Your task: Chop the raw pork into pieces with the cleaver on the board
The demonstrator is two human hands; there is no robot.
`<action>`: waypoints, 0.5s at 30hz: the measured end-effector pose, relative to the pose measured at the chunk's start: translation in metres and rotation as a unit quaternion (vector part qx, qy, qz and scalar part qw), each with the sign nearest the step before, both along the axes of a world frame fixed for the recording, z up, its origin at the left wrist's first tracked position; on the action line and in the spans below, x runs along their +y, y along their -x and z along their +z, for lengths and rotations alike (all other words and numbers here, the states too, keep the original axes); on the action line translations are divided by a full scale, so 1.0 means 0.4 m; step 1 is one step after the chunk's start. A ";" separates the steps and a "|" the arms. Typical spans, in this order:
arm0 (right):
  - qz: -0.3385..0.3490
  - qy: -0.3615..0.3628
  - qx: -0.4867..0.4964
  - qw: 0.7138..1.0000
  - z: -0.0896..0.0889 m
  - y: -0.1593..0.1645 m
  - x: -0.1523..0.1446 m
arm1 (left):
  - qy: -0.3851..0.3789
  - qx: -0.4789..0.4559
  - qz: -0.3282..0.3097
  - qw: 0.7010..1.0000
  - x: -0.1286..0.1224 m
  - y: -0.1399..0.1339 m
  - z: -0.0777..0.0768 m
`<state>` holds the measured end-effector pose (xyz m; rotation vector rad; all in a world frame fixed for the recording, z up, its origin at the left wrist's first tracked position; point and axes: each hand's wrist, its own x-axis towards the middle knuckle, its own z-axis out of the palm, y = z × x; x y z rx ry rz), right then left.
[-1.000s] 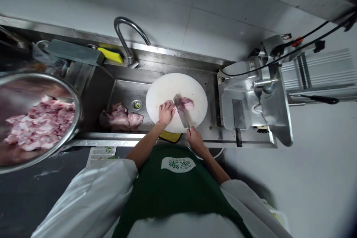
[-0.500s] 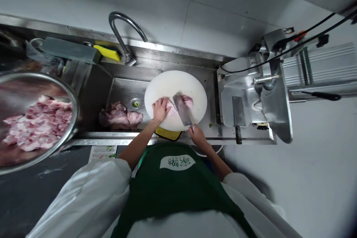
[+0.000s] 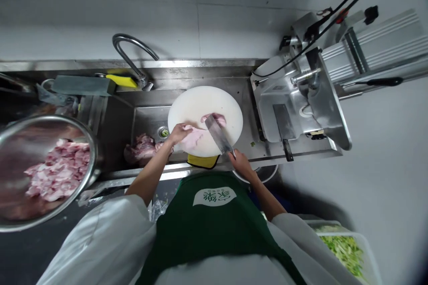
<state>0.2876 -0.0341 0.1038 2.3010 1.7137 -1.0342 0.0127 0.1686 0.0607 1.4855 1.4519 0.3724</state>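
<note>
A round white cutting board [image 3: 207,98] lies across the sink. My left hand [image 3: 179,133] is closed on the edge of a pale pink piece of raw meat [image 3: 192,139] at the board's left front. In my right hand [image 3: 241,164] is the handle of a cleaver [image 3: 219,134], its broad blade angled up and left over the board. A darker cut piece of meat [image 3: 217,119] lies just beyond the blade, close to its tip. Larger uncut raw meat [image 3: 142,148] rests in the sink to the left, partly hidden by my left forearm.
At the left stands a steel bowl [image 3: 80,127] holding chopped meat [image 3: 60,171]. Behind the sink rises a curved faucet [image 3: 133,42]. To the right is a meat slicer [image 3: 329,93] with a second cleaver [image 3: 283,129] on it. A yellow cloth [image 3: 203,161] sits under the board's front edge.
My left hand has moved left, drawing the pale piece away from the blade. The darker piece now lies apart, near the cleaver's tip. The whole view has shifted and turned slightly.
</note>
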 end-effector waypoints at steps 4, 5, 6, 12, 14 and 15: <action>-0.003 0.003 -0.008 1.000 0.002 -0.010 0.007 | -0.040 -0.096 0.027 0.994 0.014 0.013 0.086; -0.001 0.001 -0.009 1.000 0.004 -0.014 0.010 | -0.078 -0.085 0.001 0.993 0.020 0.004 0.110; -0.001 -0.002 -0.012 1.000 0.008 -0.018 0.014 | -0.115 -0.067 -0.034 0.991 0.024 -0.007 0.134; -0.013 0.011 -0.051 0.999 0.040 -0.034 0.038 | -0.189 -0.004 -0.175 0.966 0.008 -0.007 0.204; -0.006 0.016 -0.048 0.999 0.053 -0.032 0.037 | -0.188 0.006 -0.130 0.973 -0.005 0.031 0.190; -0.001 0.017 -0.042 0.999 0.060 -0.029 0.036 | -0.183 0.011 -0.102 0.978 -0.013 0.052 0.177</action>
